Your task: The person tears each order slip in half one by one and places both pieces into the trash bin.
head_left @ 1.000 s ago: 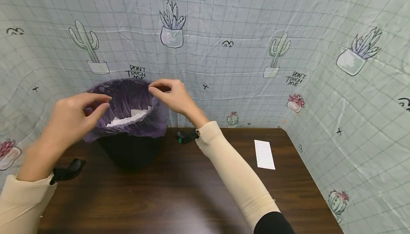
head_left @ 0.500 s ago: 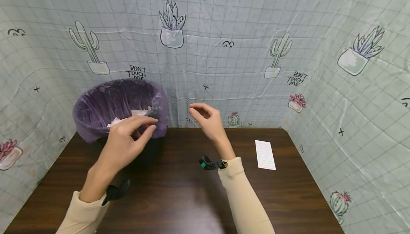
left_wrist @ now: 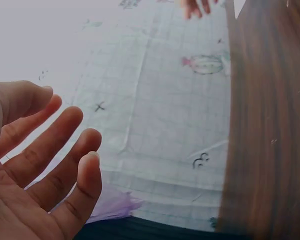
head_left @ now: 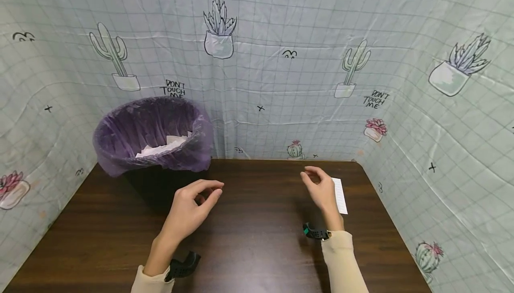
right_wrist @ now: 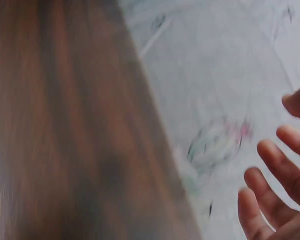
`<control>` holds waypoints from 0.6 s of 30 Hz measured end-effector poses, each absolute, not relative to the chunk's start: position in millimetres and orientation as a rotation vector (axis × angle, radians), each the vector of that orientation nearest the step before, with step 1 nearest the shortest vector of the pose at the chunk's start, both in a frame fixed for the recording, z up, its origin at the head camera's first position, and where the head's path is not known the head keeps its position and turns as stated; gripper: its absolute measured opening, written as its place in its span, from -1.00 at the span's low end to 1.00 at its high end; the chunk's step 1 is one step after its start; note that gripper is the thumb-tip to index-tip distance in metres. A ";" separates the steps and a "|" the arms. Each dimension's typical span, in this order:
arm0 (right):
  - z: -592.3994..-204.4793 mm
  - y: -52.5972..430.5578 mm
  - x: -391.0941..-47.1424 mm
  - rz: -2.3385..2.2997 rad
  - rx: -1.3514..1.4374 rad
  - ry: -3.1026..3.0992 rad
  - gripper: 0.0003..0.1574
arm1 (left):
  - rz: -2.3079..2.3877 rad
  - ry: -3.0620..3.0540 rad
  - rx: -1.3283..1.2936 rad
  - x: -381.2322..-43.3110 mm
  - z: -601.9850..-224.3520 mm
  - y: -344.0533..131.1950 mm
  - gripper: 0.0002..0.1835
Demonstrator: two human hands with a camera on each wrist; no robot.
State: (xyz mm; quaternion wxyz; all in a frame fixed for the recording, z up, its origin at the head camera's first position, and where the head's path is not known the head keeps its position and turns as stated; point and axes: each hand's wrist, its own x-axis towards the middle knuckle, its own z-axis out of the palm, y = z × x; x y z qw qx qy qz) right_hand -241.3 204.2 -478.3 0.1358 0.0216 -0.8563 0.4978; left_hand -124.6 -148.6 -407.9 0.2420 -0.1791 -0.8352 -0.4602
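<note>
My left hand (head_left: 189, 210) hovers over the table in front of the black bin (head_left: 160, 186), its fingers loosely bent around nothing. In the left wrist view the same hand (left_wrist: 45, 170) shows its thumb and fingers spread apart. Toward the right, my right hand (head_left: 322, 191) is above the table and partly covers a lined white paper slip (head_left: 340, 197). Its fingers (right_wrist: 272, 197) are relaxed and hold nothing in the right wrist view. The bin wears a purple liner bag (head_left: 194, 150), and white paper pieces (head_left: 162, 147) lie inside.
The dark wooden table (head_left: 257, 253) runs back to a patterned cloth (head_left: 261, 74) that hangs behind it and on both sides. The bin stands at the back left, near the cloth. Each wrist carries a black strap (head_left: 317, 232).
Both hands have moved from above the bin to the right and toward me. The right hand now overlaps the paper slip; the bin and slip stay in place.
</note>
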 end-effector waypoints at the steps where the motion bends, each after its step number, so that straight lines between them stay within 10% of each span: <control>1: -482.4 212.6 -239.4 1.403 0.021 -2.488 -0.58 | -1.273 -2.287 -0.483 -124.2 -410.8 -146.8 -0.82; 18: -505.0 290.4 -231.4 1.106 -0.572 -2.783 -0.16 | -1.502 -2.286 -0.377 -130.3 -451.6 -126.5 -0.88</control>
